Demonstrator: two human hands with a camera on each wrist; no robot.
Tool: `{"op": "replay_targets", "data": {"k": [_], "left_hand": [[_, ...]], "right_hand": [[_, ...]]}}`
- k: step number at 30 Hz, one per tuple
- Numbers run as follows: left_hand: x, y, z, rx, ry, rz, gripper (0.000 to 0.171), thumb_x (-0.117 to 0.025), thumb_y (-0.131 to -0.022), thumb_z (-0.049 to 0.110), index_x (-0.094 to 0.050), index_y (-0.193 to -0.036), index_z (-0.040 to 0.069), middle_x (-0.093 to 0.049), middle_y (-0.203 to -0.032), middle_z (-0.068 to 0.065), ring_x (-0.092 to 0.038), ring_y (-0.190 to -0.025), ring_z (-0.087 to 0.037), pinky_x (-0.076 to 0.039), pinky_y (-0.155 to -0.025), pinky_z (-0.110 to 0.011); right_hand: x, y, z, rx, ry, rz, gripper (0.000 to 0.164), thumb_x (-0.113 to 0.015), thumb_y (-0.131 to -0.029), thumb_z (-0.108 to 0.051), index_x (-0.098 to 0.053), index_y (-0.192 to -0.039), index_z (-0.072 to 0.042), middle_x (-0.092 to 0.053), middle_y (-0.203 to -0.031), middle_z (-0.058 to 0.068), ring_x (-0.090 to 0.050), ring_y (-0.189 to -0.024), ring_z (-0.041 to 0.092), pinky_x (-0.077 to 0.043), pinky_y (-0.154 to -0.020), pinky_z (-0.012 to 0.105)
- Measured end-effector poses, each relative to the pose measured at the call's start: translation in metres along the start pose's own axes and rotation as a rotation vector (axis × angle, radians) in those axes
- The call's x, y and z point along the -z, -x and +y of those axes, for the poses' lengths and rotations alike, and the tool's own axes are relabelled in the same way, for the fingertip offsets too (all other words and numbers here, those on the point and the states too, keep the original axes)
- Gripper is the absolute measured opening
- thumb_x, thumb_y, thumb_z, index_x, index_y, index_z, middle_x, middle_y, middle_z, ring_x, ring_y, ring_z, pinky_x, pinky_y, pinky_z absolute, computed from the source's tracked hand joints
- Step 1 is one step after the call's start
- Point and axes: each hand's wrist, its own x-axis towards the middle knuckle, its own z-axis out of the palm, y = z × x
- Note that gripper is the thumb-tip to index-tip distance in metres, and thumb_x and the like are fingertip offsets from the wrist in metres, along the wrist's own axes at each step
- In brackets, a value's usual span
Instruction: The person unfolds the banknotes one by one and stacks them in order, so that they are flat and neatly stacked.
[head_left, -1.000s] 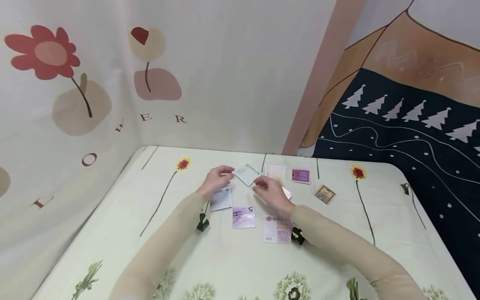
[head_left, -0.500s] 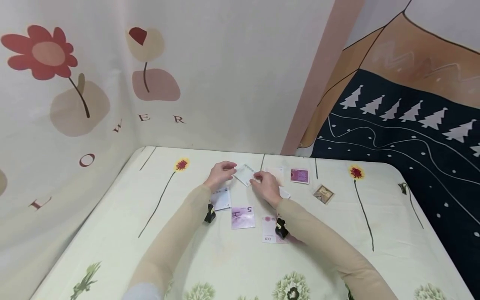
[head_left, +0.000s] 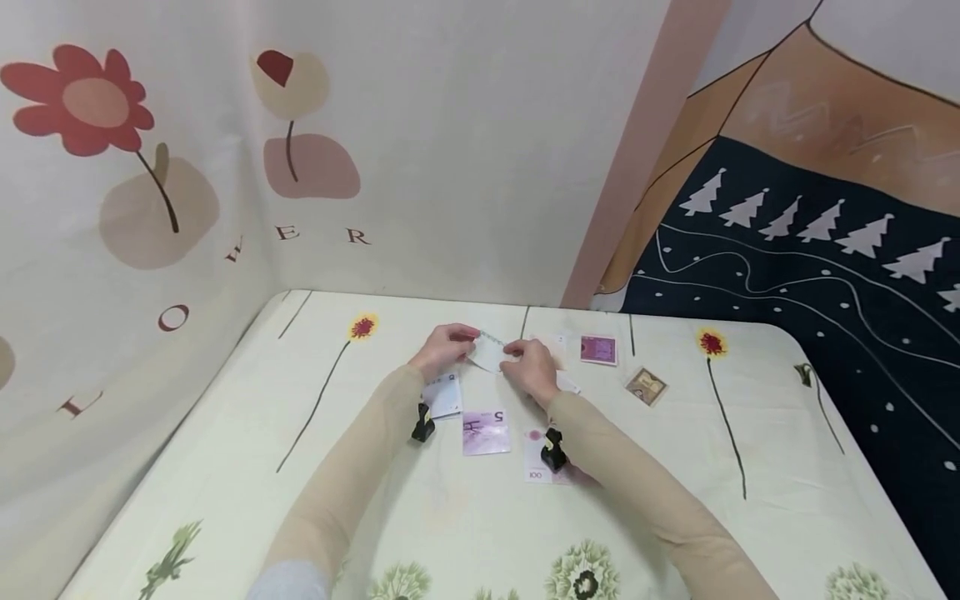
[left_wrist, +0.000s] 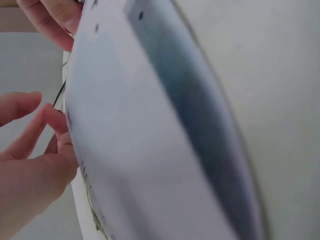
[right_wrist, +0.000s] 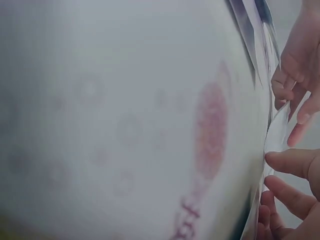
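Observation:
A pale banknote with a green-patterned edge [head_left: 487, 353] is held between both hands, tilted up off the table. My left hand [head_left: 445, 350] pinches its left side, and my right hand [head_left: 531, 369] grips the right edge. Below the left hand lies a folded pale blue banknote [head_left: 444, 396], which looms large in the left wrist view [left_wrist: 135, 120]. A purple banknote marked 5 [head_left: 486, 432] lies nearer the body. Partly under the right wrist is a pinkish 100 banknote [head_left: 537, 458], blurred up close in the right wrist view [right_wrist: 210, 130].
Behind the right hand lies a pale orange-tinted banknote [head_left: 557, 348], partly covered. A purple banknote [head_left: 599, 350] and a small brown one [head_left: 646, 387] lie farther right. White folded paper [head_left: 567, 383] peeks out beside the right hand. The flowered tablecloth [head_left: 660, 467] meets a curtain [head_left: 450, 167] behind.
The held banknote has turned and tilted, its patterned edge now running along the top. Both forearms have moved inward, and the right hand has shifted slightly left.

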Motion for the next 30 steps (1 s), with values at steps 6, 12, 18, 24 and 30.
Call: {"op": "replay_targets", "data": {"k": [6,12,18,24,30], "left_hand": [[-0.004,0.000,-0.001,-0.021,-0.029,0.007,0.033,-0.056,-0.087,-0.006,-0.066,-0.118,0.002,-0.062,-0.107,-0.015,-0.055,-0.089,-0.019,-0.046,-0.068,-0.021],[-0.003,0.000,-0.004,0.001,0.003,0.004,0.033,-0.055,-0.090,-0.004,-0.065,-0.120,0.005,-0.058,-0.109,-0.011,-0.054,-0.094,-0.020,-0.048,-0.075,-0.025],[-0.002,-0.002,-0.006,-0.038,0.037,-0.002,0.034,-0.057,-0.090,-0.003,-0.065,-0.121,0.006,-0.060,-0.117,-0.012,-0.056,-0.106,-0.023,-0.050,-0.084,-0.029],[-0.006,0.002,0.001,-0.095,0.105,-0.015,0.034,-0.055,-0.091,-0.005,-0.062,-0.123,0.003,-0.062,-0.119,-0.015,-0.058,-0.104,-0.025,-0.052,-0.085,-0.032],[-0.008,0.004,0.008,-0.121,0.205,-0.011,0.034,-0.056,-0.091,-0.006,-0.060,-0.125,0.000,-0.062,-0.114,-0.016,-0.059,-0.099,-0.022,-0.051,-0.088,-0.038]], "right_hand": [[0.001,0.001,0.000,0.018,-0.014,-0.005,0.027,-0.075,-0.077,-0.004,-0.073,-0.103,-0.004,-0.068,-0.100,0.008,-0.059,-0.095,0.025,-0.046,-0.088,0.038],[0.004,0.003,-0.001,0.014,-0.041,-0.031,0.029,-0.072,-0.076,-0.001,-0.072,-0.105,-0.003,-0.067,-0.102,0.010,-0.058,-0.097,0.027,-0.046,-0.089,0.041],[0.005,0.005,-0.001,-0.003,-0.066,-0.001,0.033,-0.071,-0.073,0.000,-0.073,-0.106,-0.006,-0.065,-0.110,0.010,-0.050,-0.111,0.031,-0.037,-0.101,0.045],[0.009,0.007,-0.003,-0.025,-0.118,0.033,0.034,-0.073,-0.076,-0.003,-0.072,-0.110,-0.008,-0.060,-0.117,0.011,-0.048,-0.110,0.028,-0.039,-0.098,0.045],[0.024,0.011,-0.008,0.006,-0.273,0.026,0.032,-0.069,-0.081,-0.003,-0.070,-0.113,-0.005,-0.057,-0.129,0.013,-0.053,-0.111,0.031,-0.044,-0.096,0.044]]}}
